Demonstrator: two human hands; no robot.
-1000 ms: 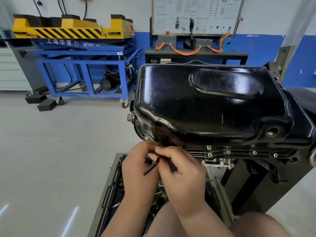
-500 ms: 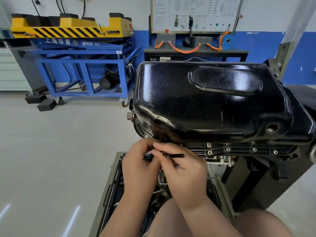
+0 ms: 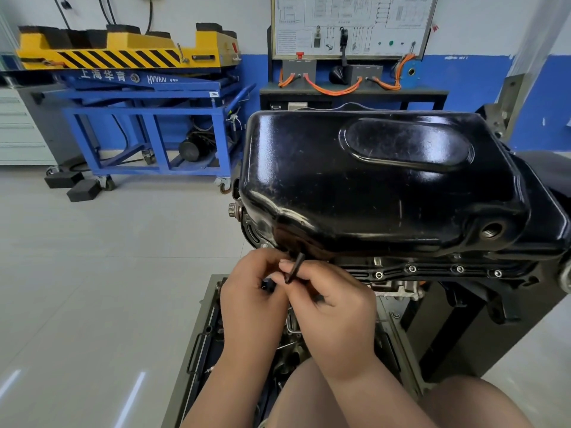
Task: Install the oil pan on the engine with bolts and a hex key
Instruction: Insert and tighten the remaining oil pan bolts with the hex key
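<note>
Oil pan: the black oil pan (image 3: 370, 186) sits on top of the engine (image 3: 398, 288), with its closed bottom turned up toward the camera.
Pan axis: its long side runs left to right across the view, and the right end lies a little lower.
Drain hole: a threaded hole (image 3: 491, 230) is in the near wall, close to the right end.
Bolts: four bolts (image 3: 412, 269) stand in a row along the near flange, right of the hands.
Hex key: the dark hex key (image 3: 295, 267) is at the near left corner of the pan, just under its edge, between both hands.
Key axis: the visible arm is almost upright and leans a little; the upper end points to the pan edge and the lower end points down and left. The tip is hidden.
Right hand: the right hand (image 3: 333, 301) pinches the key with thumb and curled fingers.
Left hand: the left hand (image 3: 250, 301) has curled fingers whose tips meet the right hand at the key; I cannot tell whether it grips something.
Below the hands: an open tool case (image 3: 197, 350) lies on the floor, with the person's bare knees near it.
Background: a blue lift cart (image 3: 154, 118) with a yellow top stands at the left, and a wiring board (image 3: 352, 23) hangs on the wall.
</note>
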